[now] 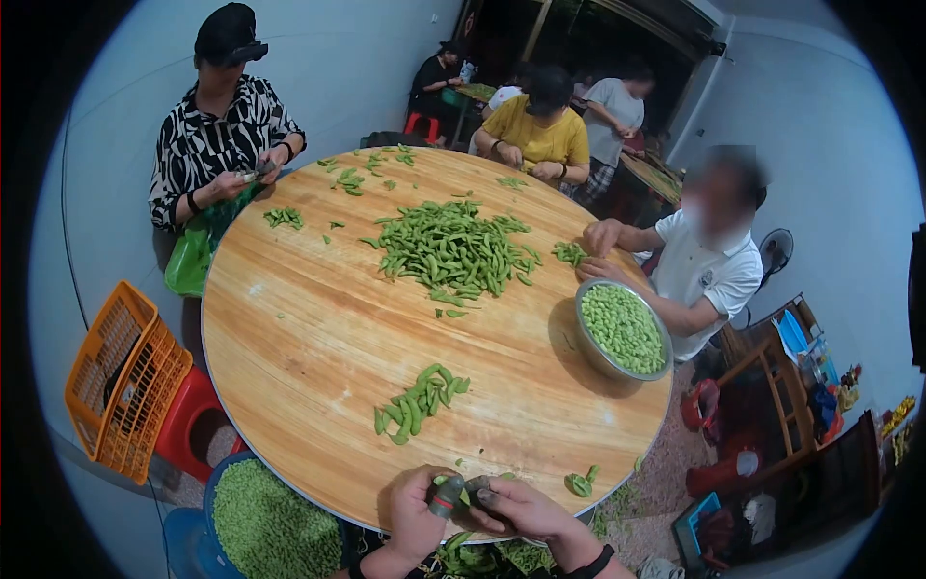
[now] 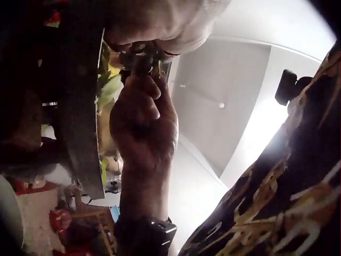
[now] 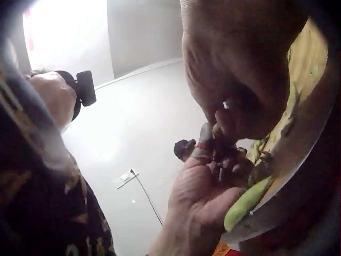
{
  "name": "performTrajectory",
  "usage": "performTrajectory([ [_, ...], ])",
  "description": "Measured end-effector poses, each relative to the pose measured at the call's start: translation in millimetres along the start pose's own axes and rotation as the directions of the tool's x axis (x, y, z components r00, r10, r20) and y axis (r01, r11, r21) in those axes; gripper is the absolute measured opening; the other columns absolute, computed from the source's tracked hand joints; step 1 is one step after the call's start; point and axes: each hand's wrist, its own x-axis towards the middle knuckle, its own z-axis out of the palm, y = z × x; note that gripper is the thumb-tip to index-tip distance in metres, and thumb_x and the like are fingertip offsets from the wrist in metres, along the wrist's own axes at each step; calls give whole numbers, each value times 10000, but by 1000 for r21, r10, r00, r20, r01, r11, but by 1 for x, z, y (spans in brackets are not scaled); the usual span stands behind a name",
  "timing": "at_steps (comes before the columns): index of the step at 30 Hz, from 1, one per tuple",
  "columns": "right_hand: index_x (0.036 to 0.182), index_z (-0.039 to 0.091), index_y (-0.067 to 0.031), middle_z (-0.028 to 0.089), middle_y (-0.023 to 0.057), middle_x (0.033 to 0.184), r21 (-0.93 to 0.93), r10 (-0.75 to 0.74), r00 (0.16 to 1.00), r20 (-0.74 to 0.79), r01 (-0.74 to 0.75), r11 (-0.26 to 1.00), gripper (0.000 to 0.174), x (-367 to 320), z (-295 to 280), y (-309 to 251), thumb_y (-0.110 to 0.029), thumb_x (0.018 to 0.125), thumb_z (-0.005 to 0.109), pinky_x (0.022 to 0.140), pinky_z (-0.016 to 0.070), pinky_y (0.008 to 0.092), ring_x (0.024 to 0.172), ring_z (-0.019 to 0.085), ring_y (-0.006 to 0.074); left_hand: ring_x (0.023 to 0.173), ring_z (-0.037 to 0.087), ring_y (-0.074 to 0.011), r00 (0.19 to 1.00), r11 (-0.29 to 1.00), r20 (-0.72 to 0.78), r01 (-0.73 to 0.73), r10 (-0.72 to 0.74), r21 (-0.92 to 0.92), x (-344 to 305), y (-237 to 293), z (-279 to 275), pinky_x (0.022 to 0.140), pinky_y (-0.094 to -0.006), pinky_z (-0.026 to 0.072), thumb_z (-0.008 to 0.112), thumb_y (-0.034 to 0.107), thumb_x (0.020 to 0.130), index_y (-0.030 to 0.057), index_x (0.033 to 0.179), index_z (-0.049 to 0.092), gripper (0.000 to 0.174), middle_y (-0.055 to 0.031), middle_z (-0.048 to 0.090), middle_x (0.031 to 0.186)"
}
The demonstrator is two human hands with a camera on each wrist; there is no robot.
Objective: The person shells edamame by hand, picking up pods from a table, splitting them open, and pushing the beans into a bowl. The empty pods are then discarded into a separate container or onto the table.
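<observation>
At the near table edge my left hand point(image 1: 419, 513) and right hand point(image 1: 529, 510) meet with their fingertips together. Dark covers sit on some fingertips, and the left thumb's has a red band. Both hands pinch a green edamame pod point(image 1: 465, 495), mostly hidden by the fingers. In the right wrist view a bright pod point(image 3: 248, 204) shows beside the left palm point(image 3: 200, 186). Just ahead lies a small pile of edamame pods point(image 1: 417, 405). A couple of loose pods point(image 1: 581, 482) rest right of my right hand.
A large heap of pods point(image 1: 453, 246) covers the middle of the round wooden table point(image 1: 289, 328). A metal bowl point(image 1: 590, 355) of shelled beans stands at the right edge. Below left is a blue tub point(image 1: 214, 473) of beans. Several people sit around, beside an orange crate point(image 1: 145, 386).
</observation>
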Motion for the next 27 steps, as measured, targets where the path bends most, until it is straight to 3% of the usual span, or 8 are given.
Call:
performTrajectory([
  [2, 800, 507, -39, 447, -25, 613, 119, -27, 992, 126, 11, 993, 286, -1, -2, -4, -263, 948, 406, 459, 280, 173, 500, 365, 42, 691, 529, -67, 997, 998, -40, -63, 63, 9, -2, 2, 2, 619, -211, 441, 571, 35, 830, 0, 909, 571, 86, -16, 573, 789],
  [10, 825, 529, -15, 440, -12, 569, 296, 129, 991, 20, -129, 946, 293, -8, 0, -11, -254, 946, 410, 418, 256, 170, 483, 368, 39, 685, 542, -100, 996, 989, -45, -67, 73, 133, -1, -2, 0, 619, -236, 441, 578, 46, 810, -12, 880, 569, 91, -55, 575, 757],
  [14, 809, 517, -18, 437, -20, 572, 151, 14, 996, 91, -28, 988, 288, -3, 0, 6, -245, 948, 408, 427, 269, 169, 488, 364, 38, 640, 549, -142, 990, 963, 10, -139, 140, 233, 0, 4, 1, 592, -258, 437, 618, 130, 792, -9, 817, 587, 144, -69, 571, 704],
  [16, 821, 496, -52, 455, -28, 653, 75, 6, 999, 34, -8, 997, 242, -2, 1, 8, -225, 955, 394, 450, 268, 165, 488, 342, 27, 617, 511, -65, 982, 956, 40, -188, 183, 224, -1, -5, 0, 558, -212, 426, 607, 120, 819, -1, 822, 570, 127, -12, 558, 699],
  [19, 830, 498, -47, 453, -31, 633, 186, 11, 999, 52, -21, 982, 246, -7, -5, 8, -235, 952, 396, 441, 266, 160, 486, 345, 27, 631, 540, -139, 999, 981, 0, -40, 41, 190, -2, -12, 0, 576, -256, 428, 625, 169, 794, 4, 805, 591, 169, -70, 574, 694],
  [22, 810, 501, -53, 446, -35, 604, 211, -5, 1000, 1, 5, 977, 263, -13, -4, -1, -254, 949, 402, 423, 255, 156, 476, 348, 22, 595, 500, -54, 992, 988, -31, -122, 126, 96, -1, -18, 3, 536, -201, 417, 589, 138, 835, 7, 822, 563, 134, -4, 554, 701],
  [24, 802, 503, -57, 454, -33, 605, 120, -1, 993, 119, -13, 993, 267, -13, -7, 4, -257, 948, 402, 421, 254, 159, 472, 350, 22, 618, 510, -54, 988, 952, 43, -153, 147, 264, -2, -11, 1, 558, -200, 426, 579, 138, 839, 6, 818, 562, 135, -10, 553, 701],
  [27, 776, 493, -57, 451, -34, 612, 87, -27, 997, 72, 21, 996, 270, -11, -5, 15, -240, 952, 401, 450, 272, 166, 482, 354, 28, 666, 536, -83, 987, 918, 65, -160, 146, 364, -1, -1, 2, 602, -231, 445, 584, 126, 818, 2, 806, 562, 127, -38, 571, 706],
])
